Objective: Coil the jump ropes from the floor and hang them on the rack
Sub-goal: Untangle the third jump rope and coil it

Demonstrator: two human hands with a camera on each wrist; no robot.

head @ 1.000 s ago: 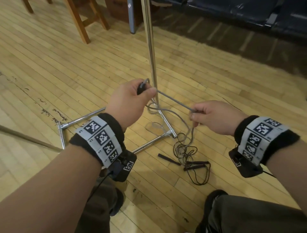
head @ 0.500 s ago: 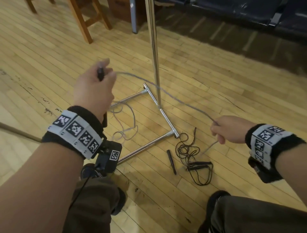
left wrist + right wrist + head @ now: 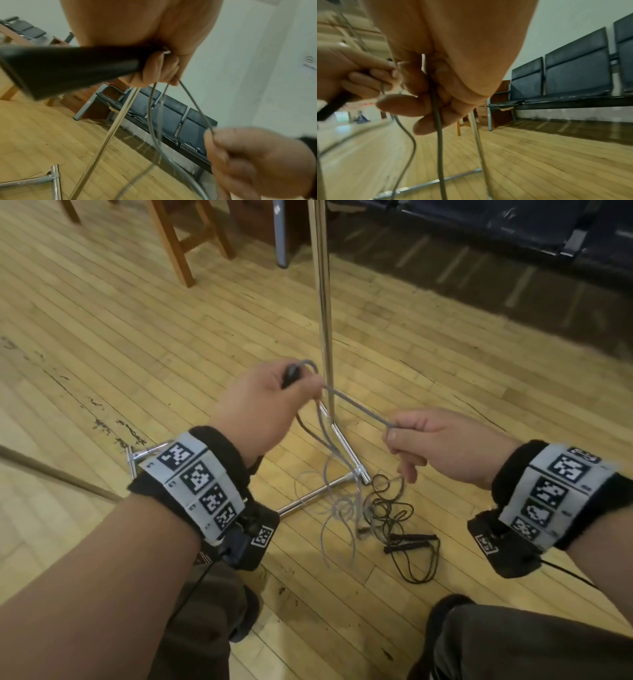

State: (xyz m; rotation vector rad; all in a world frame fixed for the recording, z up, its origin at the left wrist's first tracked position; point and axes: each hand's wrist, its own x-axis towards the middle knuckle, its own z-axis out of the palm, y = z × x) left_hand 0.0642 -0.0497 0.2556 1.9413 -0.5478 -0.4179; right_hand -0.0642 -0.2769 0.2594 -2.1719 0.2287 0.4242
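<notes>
My left hand (image 3: 274,395) grips the black handle (image 3: 72,67) of a grey jump rope (image 3: 356,409) together with loops of its cord. A short taut stretch of cord runs from there to my right hand (image 3: 414,440), which pinches the cord (image 3: 436,108) between thumb and fingers. More grey cord hangs down from both hands to a loose heap (image 3: 342,508) on the floor. A black jump rope (image 3: 404,529) lies tangled on the floor beside it. The chrome rack pole (image 3: 322,302) stands just behind my hands.
The rack's chrome base frame (image 3: 318,494) lies on the wooden floor under my hands. Wooden chair legs (image 3: 174,244) stand at the back left and a row of dark seats (image 3: 565,75) runs along the wall. My knees (image 3: 513,645) are at the bottom.
My hands were spread wide half a second ago with a long span of cord between them. Now they have come together in front of the pole, and another loop hangs from my left hand.
</notes>
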